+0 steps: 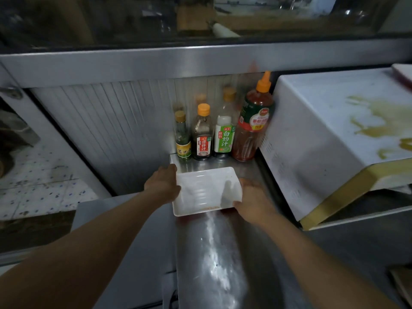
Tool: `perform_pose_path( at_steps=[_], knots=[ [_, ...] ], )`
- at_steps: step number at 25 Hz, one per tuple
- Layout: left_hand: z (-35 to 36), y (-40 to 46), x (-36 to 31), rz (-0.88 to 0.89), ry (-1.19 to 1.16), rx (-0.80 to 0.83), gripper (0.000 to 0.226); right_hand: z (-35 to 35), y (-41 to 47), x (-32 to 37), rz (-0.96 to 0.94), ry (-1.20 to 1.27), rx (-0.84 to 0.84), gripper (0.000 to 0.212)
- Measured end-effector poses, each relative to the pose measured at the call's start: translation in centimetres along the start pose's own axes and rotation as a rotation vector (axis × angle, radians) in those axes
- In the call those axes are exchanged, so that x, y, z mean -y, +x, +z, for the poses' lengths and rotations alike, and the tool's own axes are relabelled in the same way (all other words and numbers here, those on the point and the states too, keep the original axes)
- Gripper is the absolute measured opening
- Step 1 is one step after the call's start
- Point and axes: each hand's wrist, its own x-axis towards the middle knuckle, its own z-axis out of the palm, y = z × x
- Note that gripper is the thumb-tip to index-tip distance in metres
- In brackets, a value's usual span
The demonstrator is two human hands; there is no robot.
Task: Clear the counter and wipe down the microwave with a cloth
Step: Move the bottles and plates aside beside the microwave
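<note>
Left hand [163, 186] and right hand [252, 200] grip opposite ends of the white tray [206, 190] on the steel table [214, 253], just before four sauce bottles [223, 132]; a forward shove or tilt risks toppling them or spilling residue.

Steel, plastic and glass, most of it smeared.

The counter [218, 253] is brushed stainless steel, shiny with a streaky white glare down its middle, and the ribbed back wall [107, 130] is dull grey metal with fine vertical ridges. The white tray [200, 192] looks like smooth, slightly glossy plastic with reddish residue along its near edge. The microwave [323, 139] has a matt white casing, its top stained with yellow-brown smears. The sauce bottles [223, 134] are clear and glossy, with paper-like labels and plastic caps. The floor tiles [40, 175] are speckled and grimy.
</note>
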Motion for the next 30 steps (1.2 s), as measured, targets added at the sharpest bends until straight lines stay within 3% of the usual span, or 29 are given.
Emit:
perform_pose_path(
  at_steps=[10,20,30],
  knots=[
    [-3.6,-13.0,-3.2,-0.007,0.043,-0.081,0.060,-5.0,-7.0,3.1,-0.254,-0.159,-0.002,0.076],
    [-4.2,-24.2,-6.8,0.062,0.027,-0.110,0.062,-9.0,-16.7,1.6,-0.363,-0.169,-0.127,0.053],
    [-0.6,-34.3,-15.7,0.208,-0.020,-0.095,0.058,-13.1,-31.3,-9.4,-0.122,-0.059,-0.225,0.066]
  ],
)
